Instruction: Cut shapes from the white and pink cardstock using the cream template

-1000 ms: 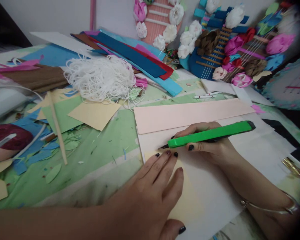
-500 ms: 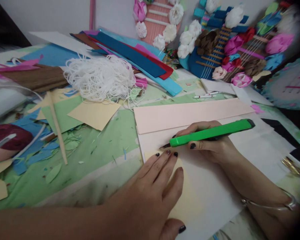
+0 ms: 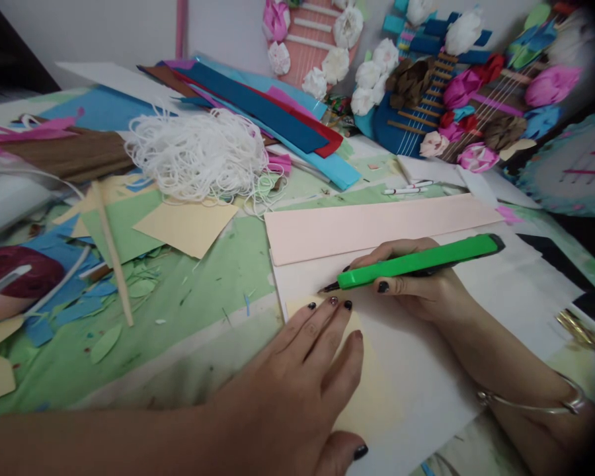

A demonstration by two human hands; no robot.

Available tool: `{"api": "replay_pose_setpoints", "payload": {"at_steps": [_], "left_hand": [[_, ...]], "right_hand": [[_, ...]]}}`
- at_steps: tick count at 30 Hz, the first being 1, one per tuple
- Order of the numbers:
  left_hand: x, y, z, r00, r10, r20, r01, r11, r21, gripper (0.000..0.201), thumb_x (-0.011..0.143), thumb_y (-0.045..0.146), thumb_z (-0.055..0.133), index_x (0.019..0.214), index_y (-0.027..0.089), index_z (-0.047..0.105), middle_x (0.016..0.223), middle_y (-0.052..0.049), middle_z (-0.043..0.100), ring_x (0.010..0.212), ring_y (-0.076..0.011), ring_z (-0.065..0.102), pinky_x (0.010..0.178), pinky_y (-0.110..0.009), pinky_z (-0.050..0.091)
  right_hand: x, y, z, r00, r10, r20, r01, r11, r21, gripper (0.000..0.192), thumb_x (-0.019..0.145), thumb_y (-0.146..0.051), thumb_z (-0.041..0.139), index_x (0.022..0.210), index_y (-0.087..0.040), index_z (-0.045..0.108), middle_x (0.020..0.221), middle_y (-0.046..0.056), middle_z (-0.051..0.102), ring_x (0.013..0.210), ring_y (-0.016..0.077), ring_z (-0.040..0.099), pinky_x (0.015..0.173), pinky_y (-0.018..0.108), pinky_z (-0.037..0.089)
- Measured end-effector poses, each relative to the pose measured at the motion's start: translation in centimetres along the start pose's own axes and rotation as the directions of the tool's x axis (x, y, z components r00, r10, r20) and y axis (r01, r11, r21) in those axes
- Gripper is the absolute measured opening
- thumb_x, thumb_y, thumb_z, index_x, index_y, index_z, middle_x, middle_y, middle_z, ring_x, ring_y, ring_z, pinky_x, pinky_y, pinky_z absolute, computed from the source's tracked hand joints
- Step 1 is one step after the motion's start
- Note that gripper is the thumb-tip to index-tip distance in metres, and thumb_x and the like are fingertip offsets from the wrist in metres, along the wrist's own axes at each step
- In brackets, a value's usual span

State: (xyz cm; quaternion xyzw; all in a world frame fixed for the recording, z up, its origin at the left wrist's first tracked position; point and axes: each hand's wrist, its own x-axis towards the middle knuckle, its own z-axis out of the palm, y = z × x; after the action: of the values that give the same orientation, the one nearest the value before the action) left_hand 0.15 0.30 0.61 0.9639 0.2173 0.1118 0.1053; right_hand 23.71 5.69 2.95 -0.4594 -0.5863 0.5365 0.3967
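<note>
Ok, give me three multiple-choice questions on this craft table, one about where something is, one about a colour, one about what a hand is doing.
1. Where is the white string pile?
A. under the right hand
B. far side of the table, left of the pink sheet
C. on the floor

2. What colour is the pen?
A. green
B. red
C. black

3. What is the left hand doing?
A. holding scissors
B. lying flat on the pale yellow paper
C. raised in the air

Answers: B, it lies beyond and left of the pink sheet; A, bright green barrel in the right hand; B, palm down, fingers spread.
</note>
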Motion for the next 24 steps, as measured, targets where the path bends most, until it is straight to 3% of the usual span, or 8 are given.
{"api": "replay_pose_setpoints", "payload": {"at_steps": [24], "left_hand": [[0.04,0.02,0.19,1.0,0.01,0.002,-0.01,1.0,0.013,0.065,0.095,0.053,0.046,0.141,0.007,0.043,0.15,-0.026,0.036,0.14,-0.038,0.034,0.112,-0.05,0.033]], "right_hand": [[-0.01,0.73,-0.83,1.0,-0.014,0.011,0.013,1.0,0.026,0.022,0.065,-0.033,0.085,0.085,-0.027,0.079,0.093,0.004,0.078,0.09,0.0264,0.074,0.084,0.039,0.06]]}}
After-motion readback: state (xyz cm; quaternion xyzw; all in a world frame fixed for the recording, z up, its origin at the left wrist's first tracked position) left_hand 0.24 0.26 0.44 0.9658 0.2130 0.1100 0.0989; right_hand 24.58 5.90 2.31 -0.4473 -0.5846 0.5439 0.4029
